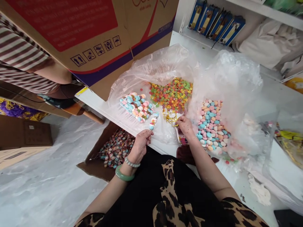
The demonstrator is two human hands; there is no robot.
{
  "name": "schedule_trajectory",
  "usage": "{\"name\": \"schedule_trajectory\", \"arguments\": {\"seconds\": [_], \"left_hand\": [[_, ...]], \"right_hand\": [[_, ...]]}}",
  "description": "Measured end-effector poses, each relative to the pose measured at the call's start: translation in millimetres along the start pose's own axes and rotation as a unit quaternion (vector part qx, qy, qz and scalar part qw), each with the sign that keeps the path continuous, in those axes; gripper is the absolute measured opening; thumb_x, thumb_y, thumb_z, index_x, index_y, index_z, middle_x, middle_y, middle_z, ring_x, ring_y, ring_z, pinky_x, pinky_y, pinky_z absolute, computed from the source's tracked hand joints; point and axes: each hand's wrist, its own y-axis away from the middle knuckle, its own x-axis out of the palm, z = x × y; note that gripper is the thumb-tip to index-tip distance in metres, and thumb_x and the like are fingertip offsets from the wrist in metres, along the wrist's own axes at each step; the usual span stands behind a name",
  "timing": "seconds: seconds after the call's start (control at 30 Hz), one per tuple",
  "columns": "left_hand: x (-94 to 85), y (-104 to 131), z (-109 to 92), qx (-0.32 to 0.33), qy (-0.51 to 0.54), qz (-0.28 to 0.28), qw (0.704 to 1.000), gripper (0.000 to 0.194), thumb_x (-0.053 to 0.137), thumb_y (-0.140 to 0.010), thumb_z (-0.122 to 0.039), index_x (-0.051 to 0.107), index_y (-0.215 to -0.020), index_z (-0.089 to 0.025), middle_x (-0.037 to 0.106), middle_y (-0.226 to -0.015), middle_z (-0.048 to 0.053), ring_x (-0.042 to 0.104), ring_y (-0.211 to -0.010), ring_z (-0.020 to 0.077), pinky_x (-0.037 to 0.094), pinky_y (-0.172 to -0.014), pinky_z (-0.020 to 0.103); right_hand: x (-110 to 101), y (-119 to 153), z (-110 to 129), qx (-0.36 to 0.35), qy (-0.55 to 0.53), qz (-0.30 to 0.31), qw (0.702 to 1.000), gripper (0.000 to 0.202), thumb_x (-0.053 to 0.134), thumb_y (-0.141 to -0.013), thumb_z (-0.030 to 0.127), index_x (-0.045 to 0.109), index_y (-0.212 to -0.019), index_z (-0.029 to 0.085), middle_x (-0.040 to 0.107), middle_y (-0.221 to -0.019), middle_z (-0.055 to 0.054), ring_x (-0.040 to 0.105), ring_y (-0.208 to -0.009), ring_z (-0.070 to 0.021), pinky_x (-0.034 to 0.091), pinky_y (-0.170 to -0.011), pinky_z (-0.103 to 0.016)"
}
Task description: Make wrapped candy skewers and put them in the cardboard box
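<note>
1. One filled candy packet [153, 121] is held by its near end in the left grip [142, 142], narrow, with thumb and fingers together.
2. The right grip [186, 126] is narrow too, fingertips at the gold ties [169, 117]; whether they pinch one, I cannot tell.
3. The packet slants away from the left grip, between a pile of pastel candies [137, 106] and the ties.
4. Beyond the ties lie colourful ring candies [174, 93]; right of the right grip, more pastel discs [211, 124] lie on clear plastic [151, 67].
5. All this rests on the white bench [94, 102].
6. Below the bench's left edge, an open carton [91, 168] holds many wrapped candies [115, 149].
7. Farther out stand a large printed box [104, 72], a person in stripes [23, 60] and a shelf [194, 34] of blue packages [219, 25].
</note>
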Motion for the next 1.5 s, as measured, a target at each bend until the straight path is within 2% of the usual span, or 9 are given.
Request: {"name": "schedule_trajectory", "arguments": {"seconds": [0.23,0.53,0.73,0.83,0.9,1.03,1.27,1.4,1.5], "left_hand": [[-1.8,-4,2,0.0,-0.003,0.005,1.0,0.027,0.073,-0.062,-0.038,0.061,-0.062,-0.013,0.043,-0.044,-0.007,0.03,-0.037,0.0023,0.019,-0.043,0.021],[-1.0,-1,-3,-0.003,0.008,-0.006,1.0,0.022,0.07,-0.062,-0.033,0.06,-0.058,-0.014,0.04,-0.04,-0.008,0.026,-0.034,0.0017,0.019,-0.042,0.021],[4.0,0,-3,0.002,0.013,-0.027,1.0,0.023,0.069,-0.061,-0.032,0.056,-0.055,-0.015,0.038,-0.039,-0.008,0.026,-0.036,0.0022,0.02,-0.042,0.021],[12.1,2,-1,0.035,-0.013,-0.024,0.999,0.024,0.07,-0.064,-0.034,0.058,-0.059,-0.014,0.039,-0.041,-0.008,0.03,-0.038,0.003,0.021,-0.043,0.02],[17.5,4,1,0.051,-0.032,-0.01,0.998,0.025,0.07,-0.065,-0.036,0.059,-0.061,-0.014,0.042,-0.043,-0.007,0.032,-0.039,0.0038,0.021,-0.043,0.02],[20.9,7,3,0.067,-0.048,0.014,0.997,0.033,0.072,-0.067,-0.042,0.054,-0.058,-0.015,0.044,-0.045,-0.006,0.032,-0.039,0.0043,0.018,-0.042,0.021],[17.0,4,10,0.081,-0.045,0.021,0.995,0.043,0.073,-0.066,-0.052,0.052,-0.056,-0.016,0.045,-0.046,-0.005,0.034,-0.043,0.0056,0.022,-0.044,0.023],[17.9,3,11,0.106,-0.04,0.001,0.994,0.043,0.072,-0.069,-0.049,0.05,-0.054,-0.017,0.041,-0.046,-0.006,0.032,-0.045,0.0059,0.024,-0.047,0.023],[12.7,6,4,0.095,-0.017,0.058,0.994,0.04,0.072,-0.07,-0.049,0.055,-0.055,-0.015,0.04,-0.045,-0.006,0.03,-0.045,0.0053,0.022,-0.047,0.022]], "right_hand": [[-2,4,3,0.02,-0.155,0.017,0.988,0.023,0.056,-0.061,0.032,0.065,-0.078,0.019,0.06,-0.062,0.003,0.052,-0.058,-0.0133,0.04,-0.058,-0.025],[-16,8,0,-0.006,-0.008,-0.008,1.0,0.02,0.053,-0.067,0.03,0.07,-0.073,0.021,0.068,-0.074,0.0,0.059,-0.074,-0.0179,0.041,-0.07,-0.028],[-25,21,6,0.005,-0.17,0.007,0.985,0.018,0.058,-0.065,0.036,0.063,-0.066,0.019,0.058,-0.062,0.002,0.051,-0.063,-0.0154,0.038,-0.061,-0.027],[-8,44,33,-0.073,-0.22,0.07,0.97,0.016,0.06,-0.071,0.035,0.065,-0.072,0.019,0.061,-0.07,0.001,0.053,-0.067,-0.0151,0.041,-0.065,-0.027],[9,61,52,-0.147,-0.177,0.106,0.967,0.013,0.057,-0.076,0.031,0.065,-0.072,0.021,0.063,-0.072,0.001,0.056,-0.07,-0.0154,0.042,-0.069,-0.027],[35,80,73,-0.199,-0.013,0.046,0.979,0.019,0.048,-0.083,0.02,0.064,-0.072,0.022,0.066,-0.077,-0.002,0.059,-0.077,-0.0164,0.041,-0.073,-0.027],[40,86,74,-0.244,0.092,0.014,0.965,0.021,0.045,-0.084,0.017,0.06,-0.071,0.02,0.063,-0.074,-0.006,0.057,-0.075,-0.0184,0.04,-0.072,-0.029],[46,81,72,-0.106,-0.129,0.074,0.983,0.013,0.056,-0.08,0.029,0.059,-0.071,0.021,0.061,-0.069,-0.002,0.054,-0.068,-0.0164,0.041,-0.067,-0.029],[42,77,67,0.022,-0.346,0.198,0.917,0.024,0.068,-0.069,0.035,0.061,-0.086,0.021,0.055,-0.06,0.005,0.047,-0.054,-0.0123,0.038,-0.055,-0.026]]}}
